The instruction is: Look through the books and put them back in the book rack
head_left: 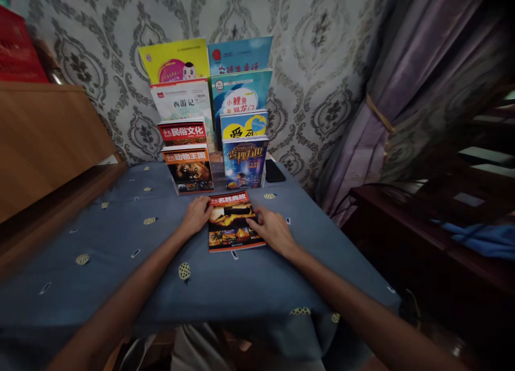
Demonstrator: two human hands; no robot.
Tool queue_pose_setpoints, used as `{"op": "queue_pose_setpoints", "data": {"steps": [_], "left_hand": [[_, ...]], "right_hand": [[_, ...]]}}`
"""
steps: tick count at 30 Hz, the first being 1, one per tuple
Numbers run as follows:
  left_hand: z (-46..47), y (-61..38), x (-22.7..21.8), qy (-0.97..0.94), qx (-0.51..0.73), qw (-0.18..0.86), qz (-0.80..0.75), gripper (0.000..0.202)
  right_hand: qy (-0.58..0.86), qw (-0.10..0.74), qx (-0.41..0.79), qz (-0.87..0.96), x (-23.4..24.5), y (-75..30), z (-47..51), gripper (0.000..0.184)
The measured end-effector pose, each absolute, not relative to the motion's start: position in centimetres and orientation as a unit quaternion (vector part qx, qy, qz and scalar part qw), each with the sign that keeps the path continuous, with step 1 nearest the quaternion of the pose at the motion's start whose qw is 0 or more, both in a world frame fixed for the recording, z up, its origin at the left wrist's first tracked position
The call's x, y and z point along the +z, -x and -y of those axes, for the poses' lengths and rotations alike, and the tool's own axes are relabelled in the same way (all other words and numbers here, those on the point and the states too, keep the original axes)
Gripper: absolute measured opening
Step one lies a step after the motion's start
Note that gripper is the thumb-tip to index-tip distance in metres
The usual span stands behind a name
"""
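A book (230, 216) with an orange title band and a dark photo cover lies face up on the cloth-covered table, in front of two stepped rows of books. My left hand (197, 215) is closed at its upper left edge, with the fingertips touching the side. On the right edge, my right hand (274, 228) grips it, thumb over the cover and the other fingers curled at the side. Just behind stand the lion-cover book (188, 169) on the left and the blue-purple book (244, 164) on the right.
Taller books rise behind, including a yellow one (173, 59) and a blue one (241, 49), against the patterned wall. A black phone (275, 171) lies right of the rows. A wooden cabinet (48, 140) borders the left; a purple curtain (362, 124) hangs right.
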State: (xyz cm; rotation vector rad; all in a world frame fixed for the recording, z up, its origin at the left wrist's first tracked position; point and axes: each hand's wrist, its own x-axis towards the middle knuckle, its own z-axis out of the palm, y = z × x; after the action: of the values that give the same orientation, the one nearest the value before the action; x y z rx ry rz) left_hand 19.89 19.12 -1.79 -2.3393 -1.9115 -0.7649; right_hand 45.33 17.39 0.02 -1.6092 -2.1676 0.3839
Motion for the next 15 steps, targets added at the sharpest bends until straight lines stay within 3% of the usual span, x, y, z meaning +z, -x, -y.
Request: {"op": "queue_pose_setpoints", "data": {"steps": [8, 15], "left_hand": [[-19.5, -20.0, -2.5, 0.744, -0.221, 0.039, 0.629, 0.027], [-19.6, -20.0, -2.4, 0.75, -0.232, 0.04, 0.618, 0.027]], "right_hand": [[0.592, 0.137, 0.064, 0.791, 1.7, -45.2, -16.9, 0.031], [0.386, 0.192, 0.065, 0.9, 0.9, -40.7, -19.9, 0.031]]}}
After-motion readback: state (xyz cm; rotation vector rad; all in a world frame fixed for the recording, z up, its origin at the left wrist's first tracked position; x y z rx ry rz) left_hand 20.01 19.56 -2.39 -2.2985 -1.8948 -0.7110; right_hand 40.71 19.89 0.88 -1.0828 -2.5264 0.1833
